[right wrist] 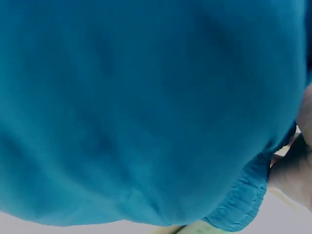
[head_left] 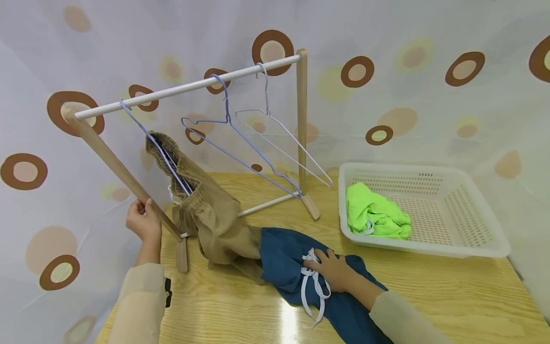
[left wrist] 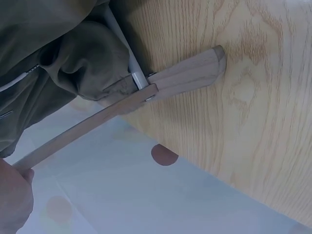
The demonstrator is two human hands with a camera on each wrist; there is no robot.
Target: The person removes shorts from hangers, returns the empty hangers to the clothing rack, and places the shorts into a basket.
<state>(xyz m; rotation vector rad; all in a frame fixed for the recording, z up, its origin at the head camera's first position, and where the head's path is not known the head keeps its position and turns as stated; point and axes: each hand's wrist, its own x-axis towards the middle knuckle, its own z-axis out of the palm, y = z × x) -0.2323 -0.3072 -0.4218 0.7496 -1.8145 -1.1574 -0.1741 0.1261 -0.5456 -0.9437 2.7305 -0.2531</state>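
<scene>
blue garment (head_left: 279, 255) in right grip (head_left: 334, 273)

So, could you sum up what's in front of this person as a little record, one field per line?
left hand: grips the rack's wooden post
right hand: holds the blue garment near its white drawstring
rail: white, carrying three hangers
left hanger: blue, inside the waist of the brown garment
middle hanger: blue, bare
far hanger: pale, bare
basket: white, with a bright green garment inside
table: wood-grain top
</scene>
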